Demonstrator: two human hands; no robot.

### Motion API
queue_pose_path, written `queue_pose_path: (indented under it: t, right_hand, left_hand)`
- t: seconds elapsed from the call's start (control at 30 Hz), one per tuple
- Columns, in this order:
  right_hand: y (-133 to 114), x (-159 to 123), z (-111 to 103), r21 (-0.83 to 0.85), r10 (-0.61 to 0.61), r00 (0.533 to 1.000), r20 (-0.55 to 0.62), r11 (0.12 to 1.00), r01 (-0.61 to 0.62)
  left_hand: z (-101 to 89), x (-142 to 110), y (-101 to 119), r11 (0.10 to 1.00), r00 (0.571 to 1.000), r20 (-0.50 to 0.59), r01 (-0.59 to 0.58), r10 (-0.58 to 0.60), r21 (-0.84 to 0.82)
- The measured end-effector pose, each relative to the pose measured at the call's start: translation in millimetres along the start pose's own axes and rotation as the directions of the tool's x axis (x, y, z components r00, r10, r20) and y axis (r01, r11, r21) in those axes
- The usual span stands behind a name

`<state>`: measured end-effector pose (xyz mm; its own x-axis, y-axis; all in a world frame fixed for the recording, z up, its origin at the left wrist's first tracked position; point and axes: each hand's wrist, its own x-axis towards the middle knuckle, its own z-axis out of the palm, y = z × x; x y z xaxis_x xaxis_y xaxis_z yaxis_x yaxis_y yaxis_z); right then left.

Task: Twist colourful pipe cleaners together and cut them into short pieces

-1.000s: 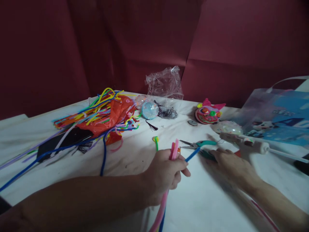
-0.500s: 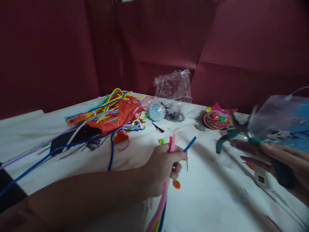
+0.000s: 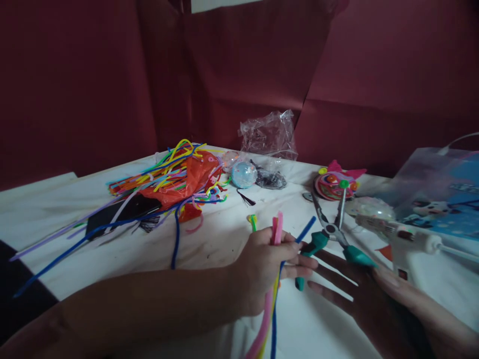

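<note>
My left hand (image 3: 258,271) is closed around a small bundle of fuzzy pipe cleaners: a pink pipe cleaner (image 3: 268,314), a yellow one and a blue one (image 3: 274,324). Their short ends stick up past the thumb, and the long ends hang toward me. On the right, my right hand (image 3: 368,294) holds pliers (image 3: 331,231) with green handles, its fingers spread along them. The plier jaws are spread apart and point away from me. One handle comes right up to the left fingertips; whether they touch it I cannot tell.
A heap of coloured pipe cleaners (image 3: 164,174) with red plastic lies at back left. Behind are a pale blue ball (image 3: 244,174), a clear plastic bag (image 3: 269,134) and a colourful decorated figure (image 3: 335,182). A white glue gun (image 3: 407,249) lies at right, near a blue package (image 3: 452,199).
My right hand has brought the pliers left and down, close to my left hand. The left hand has shifted slightly right with the pipe cleaners, and some of its fingers have stretched out.
</note>
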<state>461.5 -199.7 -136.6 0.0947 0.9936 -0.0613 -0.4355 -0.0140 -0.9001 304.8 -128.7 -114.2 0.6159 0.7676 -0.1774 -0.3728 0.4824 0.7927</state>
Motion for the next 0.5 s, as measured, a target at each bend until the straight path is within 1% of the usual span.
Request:
queue_pose_path:
  t: [0.07, 0.1, 0.17, 0.23, 0.3, 0.37, 0.43, 0.47, 0.5]
  right_hand:
    - [5, -2, 0, 0.037, -0.011, 1.0, 0.028, 0.999, 0.01]
    - [7, -4, 1, 0.056, -0.027, 0.999, 0.03, 0.998, 0.026]
    - [9, -7, 6, 0.078, -0.019, 1.0, 0.021, 0.997, 0.017]
    - [10, -11, 10, 0.072, 0.019, 0.999, -0.034, 0.997, -0.017]
    - [8, -14, 13, 0.028, 0.026, 0.99, -0.136, 0.999, -0.022]
    - [6, -17, 10, -0.066, -0.017, 0.983, -0.185, 0.998, 0.005]
    - [5, -18, 2, -0.239, -0.077, 0.987, -0.139, 0.97, 0.043]
    - [5, -19, -3, -0.363, -0.111, 0.987, -0.112, 0.929, 0.064]
    - [5, -20, -9, -0.506, -0.165, 0.98, -0.111, 0.858, 0.087]
  left_hand:
    - [2.2, -3, -1, 1.0, 1.0, 0.007, 0.007, -0.007, -0.001]
    - [4.1, -5, -1, 1.0, 1.0, 0.012, 0.011, -0.01, -0.006]
    - [8.4, -10, -2, 1.0, 1.0, 0.023, 0.018, -0.017, -0.025]
    - [12.1, -13, -2, 0.999, 0.999, 0.032, 0.035, -0.034, -0.038]
    - [13.9, -15, 0, 0.998, 0.997, 0.051, 0.064, -0.062, -0.024]
    - [13.7, -16, 3, 0.998, 0.996, 0.068, 0.062, -0.063, 0.017]
    - [12.0, -15, 9, 0.996, 0.998, 0.067, 0.005, -0.011, 0.089]
    - [10.7, -14, 12, 0.993, 0.998, 0.053, -0.03, 0.025, 0.11]
    - [9.4, -13, 16, 0.991, 0.998, 0.035, -0.061, 0.057, 0.119]
